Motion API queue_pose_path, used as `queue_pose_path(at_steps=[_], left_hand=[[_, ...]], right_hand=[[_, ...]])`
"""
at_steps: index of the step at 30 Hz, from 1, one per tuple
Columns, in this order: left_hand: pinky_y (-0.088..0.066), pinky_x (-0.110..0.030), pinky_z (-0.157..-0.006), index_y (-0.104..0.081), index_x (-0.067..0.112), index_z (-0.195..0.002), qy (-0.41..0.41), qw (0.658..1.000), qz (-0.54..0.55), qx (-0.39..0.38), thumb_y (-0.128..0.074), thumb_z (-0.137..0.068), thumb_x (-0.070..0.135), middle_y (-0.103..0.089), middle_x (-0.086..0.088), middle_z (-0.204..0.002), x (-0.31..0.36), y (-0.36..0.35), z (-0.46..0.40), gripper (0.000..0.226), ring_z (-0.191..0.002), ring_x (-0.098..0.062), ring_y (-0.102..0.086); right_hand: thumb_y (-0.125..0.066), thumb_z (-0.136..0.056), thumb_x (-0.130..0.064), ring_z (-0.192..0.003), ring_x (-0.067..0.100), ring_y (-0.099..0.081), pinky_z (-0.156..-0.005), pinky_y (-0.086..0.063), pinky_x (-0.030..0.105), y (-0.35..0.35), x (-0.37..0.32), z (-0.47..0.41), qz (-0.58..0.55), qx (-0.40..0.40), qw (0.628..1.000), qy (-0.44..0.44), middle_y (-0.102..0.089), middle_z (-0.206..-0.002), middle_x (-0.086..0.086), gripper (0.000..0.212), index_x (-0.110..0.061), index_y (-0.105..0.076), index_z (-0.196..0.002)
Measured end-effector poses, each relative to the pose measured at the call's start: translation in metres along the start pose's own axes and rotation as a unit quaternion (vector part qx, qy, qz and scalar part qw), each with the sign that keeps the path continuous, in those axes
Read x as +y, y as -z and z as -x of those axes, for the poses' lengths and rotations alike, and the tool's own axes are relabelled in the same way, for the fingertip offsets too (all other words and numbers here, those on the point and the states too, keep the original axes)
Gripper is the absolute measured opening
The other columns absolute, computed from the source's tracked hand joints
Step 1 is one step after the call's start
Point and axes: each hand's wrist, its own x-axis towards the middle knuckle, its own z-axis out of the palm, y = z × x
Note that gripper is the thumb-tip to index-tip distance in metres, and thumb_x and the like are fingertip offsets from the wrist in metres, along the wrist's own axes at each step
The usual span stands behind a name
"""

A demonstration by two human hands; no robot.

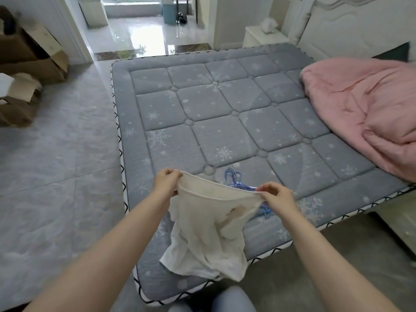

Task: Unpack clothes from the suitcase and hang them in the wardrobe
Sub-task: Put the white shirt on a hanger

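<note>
- We hold a white garment up over the near edge of the mattress, stretched between both hands.
- Our left hand pinches one end of the garment's top hem, fingers curled round the cloth.
- Our right hand pinches the other end of that hem, thumb and fingers closed on the fabric.
- The hem sags in a shallow curve between the hands; the rest of the garment hangs down crumpled, its lower part reaching the near edge of the mattress.
- Blue hangers lie on the mattress near its near edge, just beyond the garment and partly hidden behind it and the right hand.
- A pink quilt is bunched up along the right edge of the mattress, toward the far right corner.
- The mattress is grey with a quilted snowflake pattern and a zigzag trim round its sides.
- A white headboard stands past the far right corner, with a small nightstand beside it.
- Cardboard boxes sit on the floor well apart from the left edge of the mattress.
- Past the far edge, a doorway opens onto a shiny tiled floor.
</note>
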Motion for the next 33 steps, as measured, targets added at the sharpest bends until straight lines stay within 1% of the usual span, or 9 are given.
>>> queue_pose_path(at_steps=[2, 6, 11, 16, 20, 24, 26, 29, 33], left_hand=[[-0.046, -0.028, -0.059, -0.055, 0.016, -0.086, 0.034, 0.999, -0.002, -0.011, -0.055, -0.093, 0.014, -0.056, -0.007, -0.085, -0.013, -0.009, -0.011, 0.008, -0.071, -0.017, -0.053], [-0.046, -0.028, -0.061, -0.053, 0.016, -0.09, 0.069, 0.997, -0.017, -0.037, -0.053, -0.096, 0.017, -0.055, -0.004, -0.082, -0.029, -0.035, -0.025, 0.006, -0.072, -0.017, -0.053], [-0.043, -0.028, -0.064, -0.052, 0.019, -0.084, 0.097, 0.994, -0.031, -0.031, -0.051, -0.096, 0.021, -0.054, -0.006, -0.083, -0.036, -0.075, -0.046, 0.012, -0.076, -0.02, -0.052], [-0.039, -0.028, -0.065, -0.055, 0.019, -0.084, 0.131, 0.99, -0.046, -0.026, -0.047, -0.096, 0.021, -0.055, -0.006, -0.08, -0.04, -0.119, -0.067, 0.014, -0.073, -0.022, -0.052], [-0.035, -0.028, -0.062, -0.054, 0.019, -0.078, 0.144, 0.988, -0.058, -0.029, -0.047, -0.095, 0.022, -0.055, -0.008, -0.079, -0.047, -0.15, -0.089, 0.019, -0.077, -0.021, -0.052], [-0.035, -0.03, -0.067, -0.056, 0.022, -0.075, 0.166, 0.983, -0.062, -0.037, -0.053, -0.089, 0.032, -0.056, -0.007, -0.081, -0.061, -0.171, -0.108, 0.018, -0.079, -0.02, -0.053], [-0.035, -0.028, -0.063, -0.057, 0.022, -0.075, 0.176, 0.982, -0.057, -0.035, -0.052, -0.092, 0.03, -0.057, -0.006, -0.081, -0.07, -0.179, -0.114, 0.019, -0.076, -0.02, -0.052], [-0.042, -0.033, -0.075, -0.064, 0.021, -0.078, 0.184, 0.982, -0.005, -0.036, -0.053, -0.094, 0.024, -0.063, -0.009, -0.087, -0.088, -0.187, -0.121, 0.02, -0.08, -0.021, -0.058], [-0.045, -0.035, -0.082, -0.07, 0.02, -0.07, 0.208, 0.975, 0.076, -0.024, -0.055, -0.094, 0.015, -0.069, -0.004, -0.079, -0.101, -0.193, -0.127, 0.029, -0.079, -0.023, -0.063]], right_hand=[[-0.059, -0.082, 0.012, -0.07, 0.015, -0.058, -0.066, -0.047, 0.021, -0.008, 0.02, -0.012, 0.008, -0.013, 1.0, -0.024, -0.067, -0.072, 0.0, 0.028, -0.013, -0.069, -0.074], [-0.062, -0.08, 0.005, -0.077, 0.018, -0.063, -0.078, -0.052, 0.036, -0.019, 0.055, -0.04, 0.036, -0.037, 0.995, -0.087, -0.073, -0.078, 0.003, 0.027, -0.02, -0.072, -0.074], [-0.051, -0.083, 0.004, -0.081, 0.013, -0.062, -0.072, -0.047, 0.026, -0.026, 0.073, -0.084, 0.074, -0.074, 0.987, -0.118, -0.075, -0.091, 0.001, 0.037, -0.027, -0.07, -0.075], [-0.05, -0.083, 0.005, -0.093, 0.018, -0.068, -0.095, -0.051, 0.033, -0.027, 0.085, -0.133, 0.101, -0.128, 0.978, -0.131, -0.076, -0.096, 0.005, 0.035, -0.02, -0.075, -0.088], [-0.058, -0.085, -0.001, -0.104, 0.02, -0.068, -0.099, -0.049, 0.033, -0.033, 0.1, -0.179, 0.148, -0.191, 0.962, -0.13, -0.075, -0.098, 0.002, 0.028, -0.024, -0.074, -0.089], [-0.052, -0.09, 0.002, -0.117, 0.022, -0.061, -0.09, -0.039, 0.019, -0.037, 0.111, -0.217, 0.229, -0.233, 0.937, -0.122, -0.069, -0.118, 0.007, 0.034, -0.009, -0.07, -0.116], [-0.05, -0.091, 0.002, -0.124, 0.024, -0.056, -0.095, -0.036, 0.02, -0.041, 0.117, -0.236, 0.277, -0.248, 0.922, -0.106, -0.063, -0.132, 0.01, 0.041, -0.008, -0.063, -0.128], [-0.049, -0.088, 0.003, -0.128, 0.031, -0.052, -0.098, -0.036, 0.027, -0.052, 0.13, -0.262, 0.335, -0.297, 0.891, -0.079, -0.057, -0.138, 0.017, 0.052, -0.009, -0.054, -0.138], [-0.048, -0.084, 0.005, -0.133, 0.033, -0.045, -0.105, -0.034, 0.029, -0.069, 0.156, -0.282, 0.342, -0.303, 0.885, -0.087, -0.047, -0.144, 0.021, 0.064, -0.007, -0.04, -0.146]])
